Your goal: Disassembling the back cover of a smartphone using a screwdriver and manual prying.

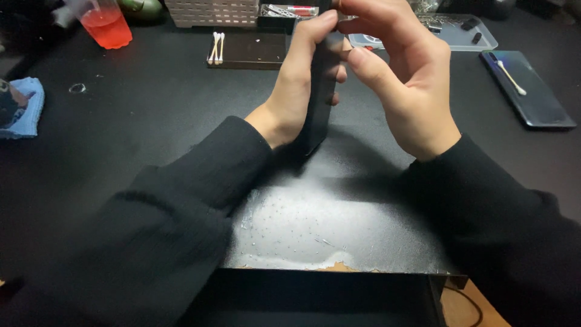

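Black phone (319, 91) stands on edge between both hands (357, 79).

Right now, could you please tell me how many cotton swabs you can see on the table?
3: two side by side on the dark tray near the red cup, one lying on the dark phone at right. The hands may hide others.

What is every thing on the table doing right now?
Dark phone: held upright on its edge, gripped by the left hand.
Right hand: fingertips touching the phone's top edge.
Cup: upright, holding red liquid.
Cotton swabs: lying on a dark tray.
Second phone: lying flat, one swab on top.
Blue cloth: crumpled at the table edge.
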